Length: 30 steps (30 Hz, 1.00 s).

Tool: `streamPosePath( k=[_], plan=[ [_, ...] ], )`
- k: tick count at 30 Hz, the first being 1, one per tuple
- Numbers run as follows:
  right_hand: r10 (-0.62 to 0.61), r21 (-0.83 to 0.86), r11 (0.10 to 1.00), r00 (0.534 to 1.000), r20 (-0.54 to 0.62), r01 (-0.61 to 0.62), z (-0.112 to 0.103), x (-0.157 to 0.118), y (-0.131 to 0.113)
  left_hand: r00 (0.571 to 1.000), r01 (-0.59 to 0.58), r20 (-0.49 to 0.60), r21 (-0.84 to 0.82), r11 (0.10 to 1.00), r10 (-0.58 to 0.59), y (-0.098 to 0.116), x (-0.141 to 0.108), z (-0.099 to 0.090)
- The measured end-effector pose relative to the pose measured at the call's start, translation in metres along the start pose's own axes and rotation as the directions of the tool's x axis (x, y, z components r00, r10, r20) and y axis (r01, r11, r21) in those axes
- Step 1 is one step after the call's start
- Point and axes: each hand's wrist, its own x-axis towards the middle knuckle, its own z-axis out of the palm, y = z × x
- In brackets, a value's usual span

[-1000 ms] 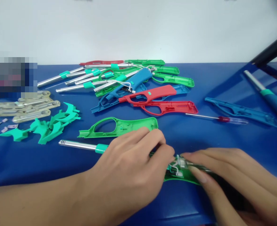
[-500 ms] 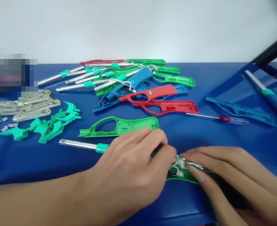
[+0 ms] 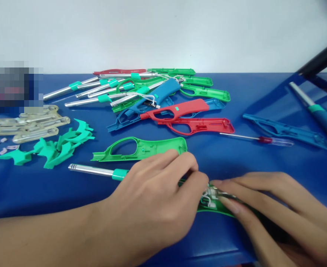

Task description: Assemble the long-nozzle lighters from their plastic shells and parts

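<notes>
In the head view, my left hand point(image 3: 160, 196) is closed around a green lighter casing half point(image 3: 219, 210). A metal lighter barrel point(image 3: 92, 170) with a turquoise collar sticks out to the left from under that hand. White wires point(image 3: 206, 200) show in the casing, beside the left fingertips. My right hand point(image 3: 277, 202) pinches a clear fuel tank point(image 3: 213, 192) between thumb and fingers at the casing's right part; most of the tank is hidden. Just behind my left hand lies another green casing half point(image 3: 157, 146), inner side up.
Turquoise triggers point(image 3: 54, 150) and clear tanks point(image 3: 38, 131) lie at the left. Behind are several barrels point(image 3: 88, 102), a red casing half point(image 3: 208, 126) and a blue casing half point(image 3: 163, 92). A screwdriver point(image 3: 263, 139) and a blue lighter point(image 3: 323, 116) are at the right.
The right fingers have shifted slightly on the clear tank, near the wires. The left hand keeps its hold on the green casing half, and the other parts stay in place.
</notes>
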Motion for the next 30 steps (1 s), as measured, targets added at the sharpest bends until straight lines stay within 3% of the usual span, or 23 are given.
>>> streamPosePath(
  k=[20,30],
  plan=[
    [0.015,-0.09,0.996,1.0,-0.016,-0.016,-0.0039,-0.0022,0.001,0.997,-0.032,0.075,-0.025,0.999,0.034,-0.0023,0.0004,-0.0018],
    [0.075,0.044,0.996,0.997,-0.006,-0.075,-0.005,0.0008,-0.0009,0.997,0.003,0.073,-0.057,0.998,0.001,-0.0023,-0.0018,-0.0018]
  ],
)
